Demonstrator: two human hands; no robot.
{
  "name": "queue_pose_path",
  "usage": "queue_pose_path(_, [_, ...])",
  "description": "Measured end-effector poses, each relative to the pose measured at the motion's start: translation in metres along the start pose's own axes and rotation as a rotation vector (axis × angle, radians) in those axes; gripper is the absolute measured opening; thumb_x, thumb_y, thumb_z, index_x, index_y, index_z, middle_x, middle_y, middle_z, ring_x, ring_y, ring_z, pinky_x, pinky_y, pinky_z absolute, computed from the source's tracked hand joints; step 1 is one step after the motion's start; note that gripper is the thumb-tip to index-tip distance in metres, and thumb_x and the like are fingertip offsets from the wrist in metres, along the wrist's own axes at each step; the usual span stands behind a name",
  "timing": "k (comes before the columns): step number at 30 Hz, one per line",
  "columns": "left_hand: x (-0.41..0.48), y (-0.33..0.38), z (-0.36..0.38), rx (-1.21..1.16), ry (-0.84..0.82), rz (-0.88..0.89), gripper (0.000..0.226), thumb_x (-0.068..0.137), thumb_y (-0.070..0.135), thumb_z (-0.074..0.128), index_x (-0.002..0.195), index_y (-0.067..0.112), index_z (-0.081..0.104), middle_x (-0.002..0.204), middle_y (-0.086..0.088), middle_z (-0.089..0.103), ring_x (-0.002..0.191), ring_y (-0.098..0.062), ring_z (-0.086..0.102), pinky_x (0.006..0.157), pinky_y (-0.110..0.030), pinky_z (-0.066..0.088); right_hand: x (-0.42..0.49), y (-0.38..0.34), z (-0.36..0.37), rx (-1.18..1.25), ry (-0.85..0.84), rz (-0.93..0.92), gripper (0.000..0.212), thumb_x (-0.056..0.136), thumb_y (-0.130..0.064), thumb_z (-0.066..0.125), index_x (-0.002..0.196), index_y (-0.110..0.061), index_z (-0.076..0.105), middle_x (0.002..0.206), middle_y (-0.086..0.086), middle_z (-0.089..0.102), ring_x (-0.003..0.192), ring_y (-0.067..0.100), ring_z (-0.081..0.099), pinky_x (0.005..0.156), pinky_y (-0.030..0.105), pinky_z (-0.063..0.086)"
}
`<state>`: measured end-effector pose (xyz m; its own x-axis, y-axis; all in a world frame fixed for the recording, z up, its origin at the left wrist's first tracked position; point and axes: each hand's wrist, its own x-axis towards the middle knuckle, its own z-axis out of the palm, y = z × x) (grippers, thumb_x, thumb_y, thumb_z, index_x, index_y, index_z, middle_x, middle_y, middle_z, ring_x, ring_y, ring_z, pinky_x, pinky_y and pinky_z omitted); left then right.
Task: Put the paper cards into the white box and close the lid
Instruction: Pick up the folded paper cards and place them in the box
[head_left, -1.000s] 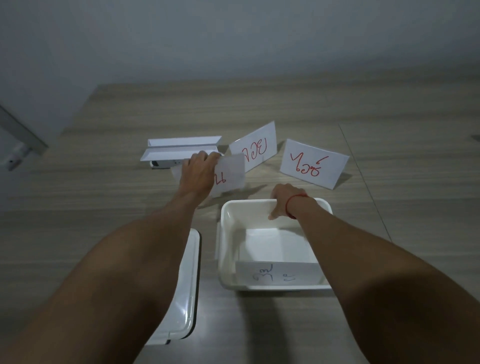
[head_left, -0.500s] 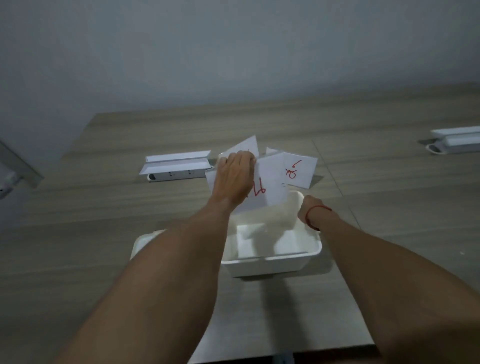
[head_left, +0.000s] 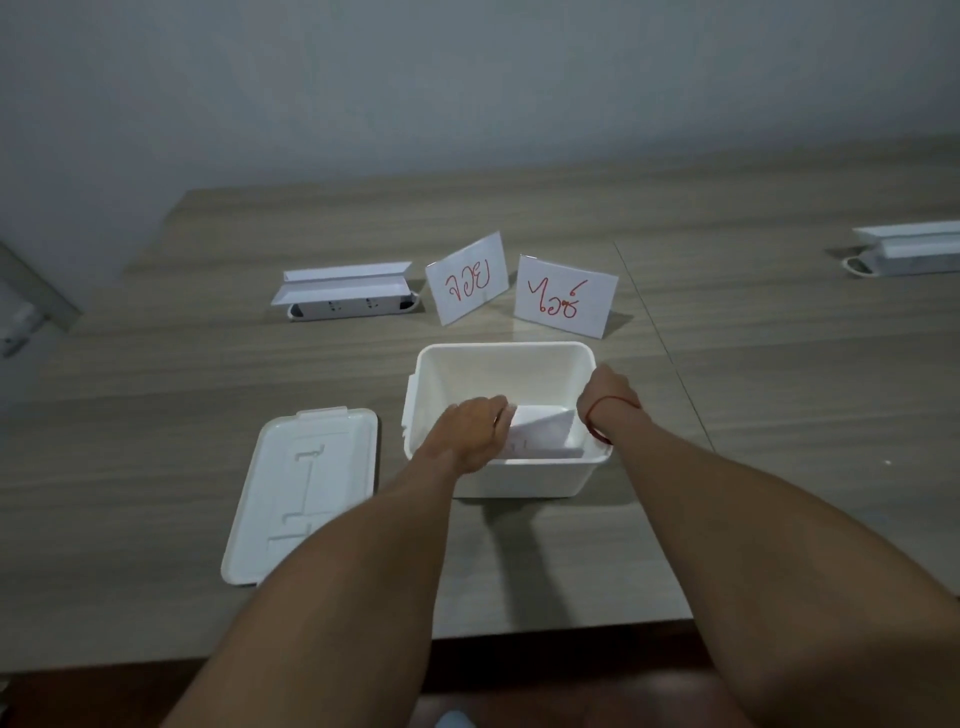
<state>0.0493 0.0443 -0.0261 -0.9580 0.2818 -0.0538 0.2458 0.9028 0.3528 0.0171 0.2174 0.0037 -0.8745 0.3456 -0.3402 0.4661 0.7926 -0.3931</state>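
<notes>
The white box (head_left: 498, 364) stands open in the middle of the table. My left hand (head_left: 470, 428) reaches inside it and holds a white paper card (head_left: 543, 434) low in the box. My right hand (head_left: 605, 392) grips the box's right rim, a red string round the wrist. Two folded cards with red writing stand behind the box, one on the left (head_left: 467, 278) and one on the right (head_left: 563, 296). The white lid (head_left: 304, 486) lies flat to the left of the box, partly under my left forearm.
A white socket unit with an open flap (head_left: 345, 293) sits on the table at the back left. A second one (head_left: 909, 252) is at the far right. The table's near edge runs below my forearms.
My left hand has carried the card from above the box down into it. My right hand has stayed on the box's right rim. The two standing cards are uncovered again.
</notes>
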Motion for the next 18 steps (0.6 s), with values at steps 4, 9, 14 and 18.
queue_pose_path(4, [-0.006, -0.008, -0.004, 0.049, 0.216, -0.135, 0.038, 0.101, 0.030, 0.031, 0.095, 0.008, 0.062, 0.099, -0.013, 0.065, 0.093, -0.032, 0.059, 0.083, -0.042, 0.046, -0.002, 0.003, 0.004, 0.004, 0.011, -0.019, 0.043, 0.094, -0.008, 0.044, 0.136, -0.005, 0.042, 0.140, 0.018, 0.048, 0.127, 0.035, 0.050, 0.103, 0.041, 0.042])
queue_pose_path(9, [-0.001, -0.034, -0.008, -0.016, 0.301, -0.557, 0.033, 0.094, 0.015, 0.046, 0.126, 0.011, 0.052, 0.125, -0.013, 0.057, 0.116, -0.030, 0.052, 0.095, -0.040, 0.043, 0.004, 0.004, 0.004, -0.020, 0.015, -0.043, 0.042, 0.095, -0.009, 0.041, 0.137, -0.008, 0.041, 0.140, 0.018, 0.047, 0.127, 0.036, 0.049, 0.102, 0.042, 0.042])
queue_pose_path(14, [0.025, -0.048, -0.009, -0.407, 0.147, -0.826, 0.033, 0.097, 0.014, 0.043, 0.128, 0.001, 0.042, 0.131, -0.020, 0.054, 0.118, -0.037, 0.055, 0.091, -0.040, 0.045, 0.021, -0.006, 0.001, -0.035, 0.009, -0.061, 0.042, 0.097, -0.010, 0.038, 0.139, -0.007, 0.039, 0.141, 0.018, 0.046, 0.128, 0.035, 0.048, 0.104, 0.042, 0.041])
queue_pose_path(18, [0.059, -0.057, -0.012, -0.433, 0.143, -0.815, 0.032, 0.100, 0.018, 0.039, 0.128, 0.002, 0.040, 0.127, -0.021, 0.055, 0.114, -0.037, 0.056, 0.081, -0.038, 0.043, 0.048, -0.019, -0.005, -0.028, 0.014, -0.060, 0.042, 0.096, -0.009, 0.041, 0.137, -0.007, 0.041, 0.139, 0.018, 0.048, 0.126, 0.035, 0.050, 0.102, 0.041, 0.043])
